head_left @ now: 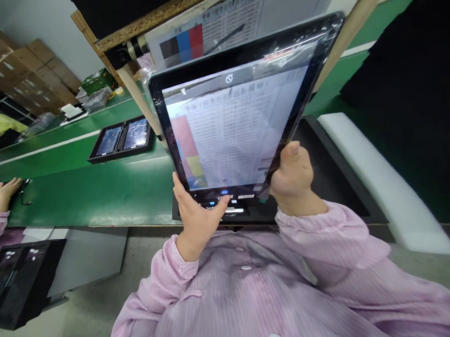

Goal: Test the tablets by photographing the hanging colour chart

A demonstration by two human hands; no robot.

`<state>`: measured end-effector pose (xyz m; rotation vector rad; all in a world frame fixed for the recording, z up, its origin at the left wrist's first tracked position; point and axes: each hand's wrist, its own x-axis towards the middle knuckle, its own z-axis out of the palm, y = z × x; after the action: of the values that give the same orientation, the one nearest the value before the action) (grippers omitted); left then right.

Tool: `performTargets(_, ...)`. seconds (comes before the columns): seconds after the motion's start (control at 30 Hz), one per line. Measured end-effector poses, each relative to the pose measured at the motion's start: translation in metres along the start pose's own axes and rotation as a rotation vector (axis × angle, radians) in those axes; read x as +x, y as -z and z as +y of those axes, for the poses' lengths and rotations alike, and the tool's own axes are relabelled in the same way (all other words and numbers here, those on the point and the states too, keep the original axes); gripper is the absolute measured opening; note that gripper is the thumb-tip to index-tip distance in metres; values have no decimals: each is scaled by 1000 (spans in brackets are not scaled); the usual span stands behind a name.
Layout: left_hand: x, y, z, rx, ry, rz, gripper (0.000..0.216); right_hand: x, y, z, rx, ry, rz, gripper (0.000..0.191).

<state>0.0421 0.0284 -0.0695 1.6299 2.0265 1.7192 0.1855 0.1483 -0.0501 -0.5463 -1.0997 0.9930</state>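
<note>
A black-framed tablet [234,133] in clear film is held up tilted in front of me. Its lit screen shows a camera picture of a printed chart. My right hand [293,175] grips the lower right edge, thumb upward. At the lower left corner, my left hand [199,209] holds the edge, its thumb stretched over the bottom of the screen. Behind the tablet is the printed chart [219,34] with black, blue and red blocks and rows of text. Part of a black tray [325,169] shows beneath my hands.
A white foam strip [382,176] lies right of the tray. On the green bench [136,187], a black tray [122,152] holds two tablets. A wooden post [142,100] stands left. Another person's hand [8,190] rests at far left, above another black tray [24,281]. Cartons [30,70] are stacked behind.
</note>
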Motion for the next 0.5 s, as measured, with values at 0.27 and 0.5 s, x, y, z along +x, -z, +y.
performTargets(0.27,31,12,-30,-799,211,-76,41,-2,9,-16,-10,-28,-231,45)
performTargets(0.5,34,-8,-16,-1082,505,-127,36,17,33,-61,-277,135,-545,67)
